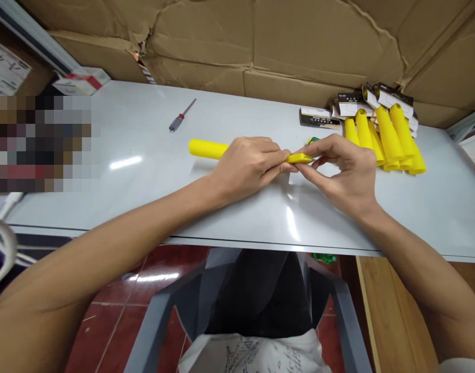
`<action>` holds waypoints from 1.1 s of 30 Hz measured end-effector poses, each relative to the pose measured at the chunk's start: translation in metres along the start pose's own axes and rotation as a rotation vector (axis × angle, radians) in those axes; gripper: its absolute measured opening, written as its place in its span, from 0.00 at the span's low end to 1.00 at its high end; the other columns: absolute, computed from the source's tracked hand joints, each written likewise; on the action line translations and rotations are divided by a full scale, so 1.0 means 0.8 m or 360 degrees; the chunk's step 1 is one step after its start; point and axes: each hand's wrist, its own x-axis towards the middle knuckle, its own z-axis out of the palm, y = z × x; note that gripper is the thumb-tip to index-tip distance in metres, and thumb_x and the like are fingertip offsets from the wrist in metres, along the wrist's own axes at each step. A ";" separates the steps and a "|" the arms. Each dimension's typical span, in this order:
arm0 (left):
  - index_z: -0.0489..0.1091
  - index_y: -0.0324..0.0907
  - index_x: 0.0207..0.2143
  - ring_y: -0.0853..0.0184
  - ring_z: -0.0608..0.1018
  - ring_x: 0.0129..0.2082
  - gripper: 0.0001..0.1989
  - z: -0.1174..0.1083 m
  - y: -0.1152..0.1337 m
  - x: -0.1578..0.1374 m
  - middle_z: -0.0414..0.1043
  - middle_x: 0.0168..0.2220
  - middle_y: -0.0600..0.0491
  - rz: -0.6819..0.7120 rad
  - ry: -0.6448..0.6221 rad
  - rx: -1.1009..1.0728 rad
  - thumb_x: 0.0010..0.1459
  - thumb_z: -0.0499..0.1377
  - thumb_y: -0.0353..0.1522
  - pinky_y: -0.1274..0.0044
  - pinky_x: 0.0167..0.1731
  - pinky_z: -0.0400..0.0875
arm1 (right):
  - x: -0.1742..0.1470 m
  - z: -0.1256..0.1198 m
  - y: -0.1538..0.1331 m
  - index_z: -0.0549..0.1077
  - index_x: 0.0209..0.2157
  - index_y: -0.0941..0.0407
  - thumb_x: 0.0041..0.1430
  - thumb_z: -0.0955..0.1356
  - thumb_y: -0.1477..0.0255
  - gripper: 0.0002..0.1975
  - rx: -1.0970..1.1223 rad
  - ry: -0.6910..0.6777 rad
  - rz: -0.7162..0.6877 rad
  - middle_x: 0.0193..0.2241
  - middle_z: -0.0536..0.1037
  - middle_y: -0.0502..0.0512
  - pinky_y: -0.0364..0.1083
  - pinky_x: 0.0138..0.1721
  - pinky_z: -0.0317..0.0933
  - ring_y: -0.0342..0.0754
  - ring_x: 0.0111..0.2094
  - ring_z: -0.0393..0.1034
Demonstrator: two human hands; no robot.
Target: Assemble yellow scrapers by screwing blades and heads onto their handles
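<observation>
My left hand point(253, 163) is wrapped round the middle of a yellow foam-like tube point(207, 149), held level just above the table. The rounded end of the tube sticks out to the left. Its right end looks flattened and comes out between my left thumb and forefinger. There my right hand point(338, 168) pinches the tip with thumb and forefinger, its other fingers curled. Whether a smaller piece sits at that tip I cannot tell. Behind my right fingertips a small green and yellow object point(312, 140) shows in part.
Several hollow yellow sleeves point(389, 137) stand bunched at the right, before a pile of black-and-white card packages point(354, 105). A screwdriver point(178, 122) lies at the back left of the white table point(144, 134). Cardboard point(206, 41) lines the back; a blurred patch covers the left.
</observation>
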 end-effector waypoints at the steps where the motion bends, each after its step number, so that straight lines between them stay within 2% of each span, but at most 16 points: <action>1: 0.82 0.47 0.40 0.62 0.81 0.34 0.27 0.001 -0.001 0.000 0.80 0.32 0.50 0.0010 0.0000 0.0007 0.82 0.48 0.49 0.70 0.36 0.70 | 0.000 -0.001 0.000 0.85 0.40 0.50 0.64 0.82 0.63 0.09 -0.0002 -0.0006 -0.0014 0.40 0.88 0.53 0.54 0.42 0.84 0.52 0.40 0.84; 4: 0.82 0.46 0.42 0.62 0.82 0.36 0.26 0.005 -0.004 0.000 0.82 0.34 0.49 0.0012 -0.0001 0.0000 0.82 0.49 0.48 0.69 0.38 0.72 | 0.003 -0.004 -0.001 0.86 0.41 0.50 0.64 0.82 0.63 0.08 0.0011 -0.0047 -0.0018 0.39 0.89 0.53 0.54 0.45 0.85 0.52 0.41 0.85; 7: 0.83 0.46 0.44 0.61 0.83 0.39 0.25 0.010 -0.005 0.001 0.83 0.37 0.48 -0.0029 -0.0021 -0.0056 0.82 0.50 0.47 0.69 0.41 0.73 | 0.005 -0.008 -0.001 0.87 0.41 0.49 0.65 0.81 0.68 0.05 0.0019 -0.0081 -0.0062 0.39 0.90 0.51 0.53 0.42 0.83 0.51 0.39 0.85; 11: 0.82 0.47 0.43 0.60 0.83 0.41 0.22 0.010 0.000 0.005 0.83 0.38 0.50 -0.0174 -0.0071 -0.0160 0.81 0.51 0.45 0.68 0.45 0.74 | 0.006 -0.011 0.004 0.87 0.43 0.45 0.62 0.81 0.72 0.09 -0.0021 -0.0052 -0.0080 0.40 0.90 0.50 0.56 0.41 0.83 0.54 0.39 0.85; 14: 0.80 0.47 0.42 0.60 0.83 0.41 0.20 0.007 0.008 0.010 0.83 0.38 0.51 -0.0292 -0.0118 -0.0229 0.79 0.54 0.46 0.67 0.47 0.73 | 0.006 -0.010 0.006 0.88 0.45 0.44 0.61 0.80 0.75 0.13 -0.0056 -0.0053 -0.0060 0.41 0.90 0.52 0.57 0.42 0.82 0.55 0.40 0.85; 17: 0.79 0.47 0.41 0.61 0.83 0.39 0.19 0.005 0.013 0.012 0.84 0.38 0.51 -0.0326 -0.0127 -0.0254 0.79 0.54 0.46 0.67 0.45 0.73 | 0.010 -0.013 0.010 0.89 0.45 0.46 0.59 0.78 0.78 0.15 -0.0063 -0.0060 -0.0084 0.40 0.90 0.55 0.56 0.40 0.81 0.55 0.38 0.85; 20: 0.79 0.47 0.38 0.64 0.81 0.33 0.22 0.012 0.009 0.007 0.82 0.33 0.53 -0.0290 -0.0061 -0.0229 0.79 0.53 0.47 0.69 0.40 0.71 | 0.023 -0.030 0.021 0.88 0.47 0.49 0.56 0.75 0.81 0.19 -0.0074 -0.0125 -0.0066 0.45 0.90 0.57 0.53 0.38 0.79 0.55 0.40 0.87; 22: 0.80 0.46 0.36 0.65 0.82 0.31 0.24 0.023 0.000 0.002 0.82 0.31 0.54 -0.0174 0.0051 -0.0196 0.80 0.53 0.47 0.71 0.37 0.71 | 0.033 -0.049 0.031 0.87 0.46 0.50 0.55 0.73 0.81 0.19 -0.0245 -0.0061 -0.0060 0.47 0.90 0.59 0.51 0.34 0.76 0.53 0.39 0.88; 23: 0.81 0.46 0.37 0.66 0.83 0.33 0.24 0.029 -0.006 0.000 0.83 0.32 0.54 -0.0068 0.0102 -0.0164 0.80 0.52 0.47 0.71 0.37 0.71 | 0.038 -0.060 0.036 0.87 0.43 0.50 0.56 0.73 0.80 0.16 -0.0423 -0.0024 -0.0092 0.43 0.91 0.58 0.50 0.32 0.73 0.51 0.35 0.86; 24: 0.82 0.46 0.41 0.66 0.85 0.35 0.23 0.036 -0.014 -0.001 0.86 0.36 0.54 0.0069 0.0183 -0.0101 0.81 0.51 0.45 0.71 0.37 0.72 | 0.041 -0.069 0.039 0.87 0.43 0.51 0.57 0.72 0.79 0.15 -0.0568 -0.0043 -0.0084 0.41 0.91 0.58 0.51 0.33 0.72 0.51 0.33 0.83; 26: 0.82 0.44 0.44 0.66 0.85 0.35 0.20 0.045 -0.028 0.001 0.88 0.39 0.53 0.0417 0.0338 0.0114 0.80 0.52 0.42 0.71 0.34 0.72 | 0.045 -0.081 0.044 0.87 0.48 0.53 0.61 0.73 0.74 0.15 -0.0981 -0.0225 -0.0049 0.41 0.90 0.59 0.55 0.38 0.72 0.55 0.36 0.82; 27: 0.82 0.43 0.45 0.65 0.84 0.34 0.19 0.048 -0.035 0.004 0.88 0.40 0.53 0.0574 0.0385 0.0237 0.80 0.53 0.40 0.71 0.32 0.71 | 0.045 -0.083 0.045 0.86 0.54 0.54 0.64 0.72 0.71 0.18 -0.1188 -0.0353 -0.0018 0.45 0.90 0.62 0.56 0.41 0.71 0.59 0.41 0.83; 29: 0.81 0.42 0.45 0.65 0.83 0.33 0.17 0.049 -0.047 0.013 0.88 0.41 0.51 0.0894 0.0354 0.0429 0.80 0.54 0.38 0.70 0.31 0.72 | 0.042 -0.078 0.046 0.81 0.66 0.53 0.69 0.71 0.65 0.25 -0.1580 -0.0589 0.0023 0.53 0.88 0.66 0.56 0.40 0.69 0.66 0.48 0.83; 30: 0.80 0.41 0.46 0.65 0.83 0.34 0.17 0.049 -0.051 0.017 0.88 0.41 0.50 0.1023 0.0302 0.0501 0.80 0.53 0.38 0.70 0.32 0.73 | 0.041 -0.074 0.045 0.77 0.70 0.51 0.72 0.69 0.64 0.27 -0.1713 -0.0689 0.0040 0.55 0.87 0.67 0.55 0.39 0.67 0.68 0.48 0.83; 33: 0.80 0.39 0.48 0.64 0.84 0.38 0.18 0.047 -0.057 0.025 0.87 0.45 0.48 0.1175 0.0142 0.0625 0.82 0.53 0.39 0.70 0.36 0.76 | 0.038 -0.064 0.042 0.74 0.72 0.49 0.75 0.64 0.66 0.28 -0.1880 -0.0839 0.0027 0.53 0.87 0.67 0.54 0.36 0.64 0.65 0.42 0.83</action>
